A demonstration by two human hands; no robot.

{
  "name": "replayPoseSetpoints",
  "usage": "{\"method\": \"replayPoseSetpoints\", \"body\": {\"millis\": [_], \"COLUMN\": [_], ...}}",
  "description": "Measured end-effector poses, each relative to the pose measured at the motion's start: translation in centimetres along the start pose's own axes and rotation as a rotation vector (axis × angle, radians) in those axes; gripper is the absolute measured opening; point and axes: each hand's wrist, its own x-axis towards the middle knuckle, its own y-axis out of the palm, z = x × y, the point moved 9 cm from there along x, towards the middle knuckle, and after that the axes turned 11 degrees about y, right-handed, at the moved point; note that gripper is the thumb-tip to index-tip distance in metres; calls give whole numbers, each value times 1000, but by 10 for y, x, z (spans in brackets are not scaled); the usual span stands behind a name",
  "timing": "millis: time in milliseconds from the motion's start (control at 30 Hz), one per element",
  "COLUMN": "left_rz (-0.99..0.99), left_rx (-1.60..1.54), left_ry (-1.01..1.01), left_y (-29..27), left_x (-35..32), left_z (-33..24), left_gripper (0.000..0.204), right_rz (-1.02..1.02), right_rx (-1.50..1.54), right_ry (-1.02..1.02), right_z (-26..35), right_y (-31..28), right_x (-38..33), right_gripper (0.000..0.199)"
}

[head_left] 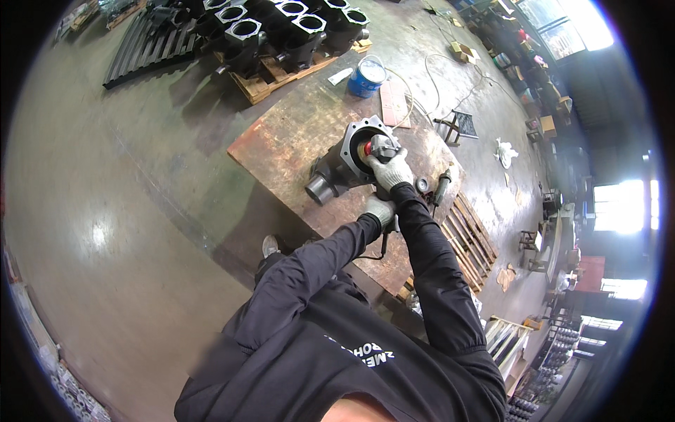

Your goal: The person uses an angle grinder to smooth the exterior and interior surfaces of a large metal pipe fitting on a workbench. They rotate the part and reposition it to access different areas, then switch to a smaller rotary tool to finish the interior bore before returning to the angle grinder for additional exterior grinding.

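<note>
A black cast valve body [337,169] lies on the rusty metal table [281,141], its wide flanged mouth tilted up beside my hands. An angle grinder [384,146] reaches into that mouth, with a red part and a brush-like or abrasive disc at its head. My gloved right hand [394,173] is closed around the grinder near its head. Lower down, my gloved left hand [380,209] wraps round what looks like the tool's rear body, where a dark cord hangs. My fingers partly hide the grinder, and whether the disc touches the inner wall cannot be made out.
A blue bucket [366,77] and a reddish flat sheet [395,104] are at the table's far end. Another handheld power tool [442,187] lies right of my hands. Slatted wooden pallets [464,239] adjoin the table's right side. More black castings [299,53] fill a pallet beyond.
</note>
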Motion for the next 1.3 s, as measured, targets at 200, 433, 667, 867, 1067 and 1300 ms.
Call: {"method": "replayPoseSetpoints", "body": {"millis": [200,433,667,867,1067,1300], "left_rz": [141,127,202,379,243,233], "left_rx": [279,428,323,925,206,338], "left_ry": [425,186,202,231,12,119], "left_y": [-5,-3,4,1,-13,-27], "left_x": [27,-6,1,-17,10,23], "left_z": [-37,-36,-38,-52,-32,-15], "left_gripper": [38,40,39,43,42,40], "right_rz": [-43,-97,-133,-84,-93,-67], "right_rx": [-45,52,75,102,39,139], "right_ry": [32,66,64,114,156,172], "right_z": [12,0,11,0,5,-3], "right_y": [12,-9,-26,-2,6,8], "right_x": [15,-10,-19,-20,0,-2], "right_gripper": [132,100,96,103,112,109]}}
